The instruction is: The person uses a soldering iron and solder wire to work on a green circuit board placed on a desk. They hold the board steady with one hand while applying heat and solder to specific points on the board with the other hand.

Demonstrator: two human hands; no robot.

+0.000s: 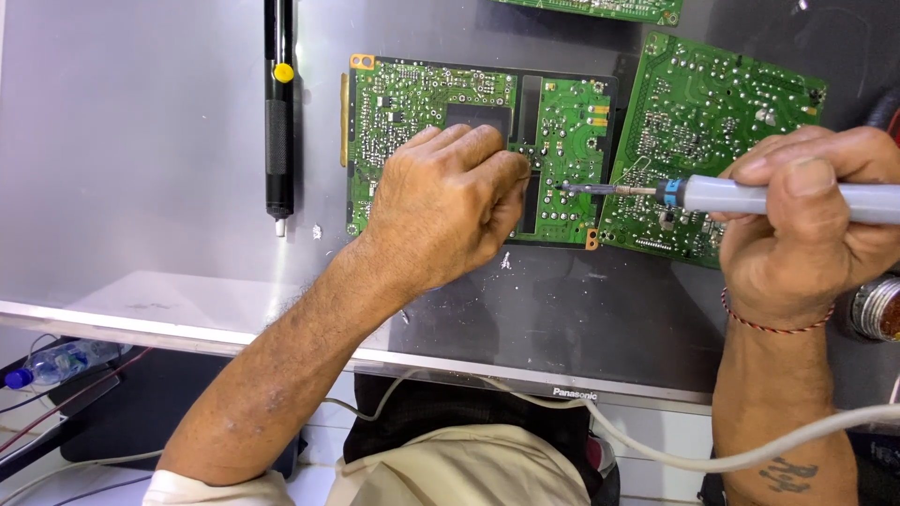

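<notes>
My left hand (450, 201) rests curled on a green circuit board (403, 103) lying solder-side up on a grey metal sheet (141, 141); its fingers are pinched together near the board's middle, and whether they hold anything is hidden. My right hand (806, 220) grips a grey soldering iron (712, 194) with a blue collar. The iron's metal tip points left and reaches the first board's right part, just beside my left fingertips. A second green circuit board (712, 103) lies tilted under the iron.
A black desoldering pump (277, 112) with a yellow button lies at the left of the sheet. A third board's edge (609, 9) shows at the top. A round tin (877, 309) sits at the right edge. A white cable (656, 454) and a plastic bottle (56, 361) lie below.
</notes>
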